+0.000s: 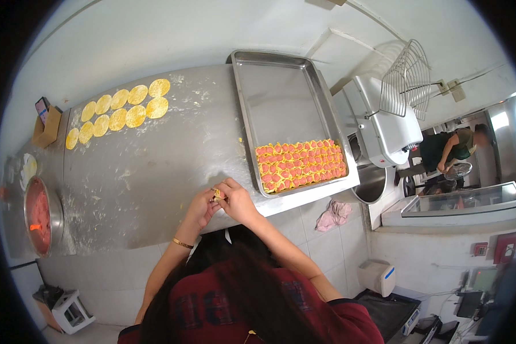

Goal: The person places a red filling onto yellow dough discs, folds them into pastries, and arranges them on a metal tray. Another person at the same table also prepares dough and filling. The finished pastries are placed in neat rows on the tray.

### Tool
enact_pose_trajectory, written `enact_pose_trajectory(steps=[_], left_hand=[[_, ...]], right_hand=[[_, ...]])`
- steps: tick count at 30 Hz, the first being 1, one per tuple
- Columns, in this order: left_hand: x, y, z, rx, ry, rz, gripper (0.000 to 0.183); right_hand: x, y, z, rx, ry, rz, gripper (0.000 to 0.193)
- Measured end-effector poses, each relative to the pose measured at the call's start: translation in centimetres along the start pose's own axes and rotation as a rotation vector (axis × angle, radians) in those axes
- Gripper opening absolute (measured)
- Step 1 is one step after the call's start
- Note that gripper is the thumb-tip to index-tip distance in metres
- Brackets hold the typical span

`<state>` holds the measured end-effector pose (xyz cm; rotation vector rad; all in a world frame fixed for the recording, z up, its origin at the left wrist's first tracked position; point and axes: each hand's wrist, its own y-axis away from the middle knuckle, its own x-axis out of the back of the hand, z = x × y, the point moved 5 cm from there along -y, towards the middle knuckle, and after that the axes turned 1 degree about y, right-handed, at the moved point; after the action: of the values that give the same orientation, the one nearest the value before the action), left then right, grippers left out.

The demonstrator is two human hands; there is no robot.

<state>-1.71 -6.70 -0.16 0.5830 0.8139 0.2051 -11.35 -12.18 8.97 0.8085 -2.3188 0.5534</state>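
At the near edge of the metal table, my left hand (199,211) and my right hand (239,202) meet with fingers closed around one small yellow dumpling (217,195). Most of it is covered by the fingers. To the right of my hands lies a deep metal tray (278,100), its near end packed with tight rows of yellow dumplings (301,165) showing pink filling. Farther off on the left, two rows of round yellow wrappers (118,117) lie flat on the floured tabletop (155,189).
A metal bowl of pink filling (40,215) with an orange-handled tool stands at the far left, near a small cardboard box (47,127). A mixer (378,123) with a wire guard and metal bowl (370,183) borders the tray. Beyond, another person (456,149) holds a round object.
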Motion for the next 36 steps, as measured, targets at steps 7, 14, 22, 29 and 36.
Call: enact_pose_trajectory(steps=[7,14,22,29,36], left_hand=[[-4.2,-1.1,-1.4,-0.038,0.107,0.005,0.021],[-12.4,-2.2,-1.2,-0.204,0.087,-0.044,0.033],[-12.6,0.0,-3.8,-0.395,-0.034,0.353,0.034],[-8.7,6.2,-8.7,-0.409,-0.017,0.698,0.033],[-7.6,7.8,-10.9,-0.449,0.016,0.773,0.034]], right_hand=[[4.9,0.7,1.7,0.063,-0.018,-0.013,0.032],[18.5,-0.8,11.4,0.008,-0.171,-0.098,0.031],[35.4,-5.3,28.6,0.064,0.321,-0.173,0.026],[31.7,-6.5,33.1,0.295,0.569,-0.524,0.027],[30.8,-5.9,33.5,0.332,0.621,-0.633,0.028]])
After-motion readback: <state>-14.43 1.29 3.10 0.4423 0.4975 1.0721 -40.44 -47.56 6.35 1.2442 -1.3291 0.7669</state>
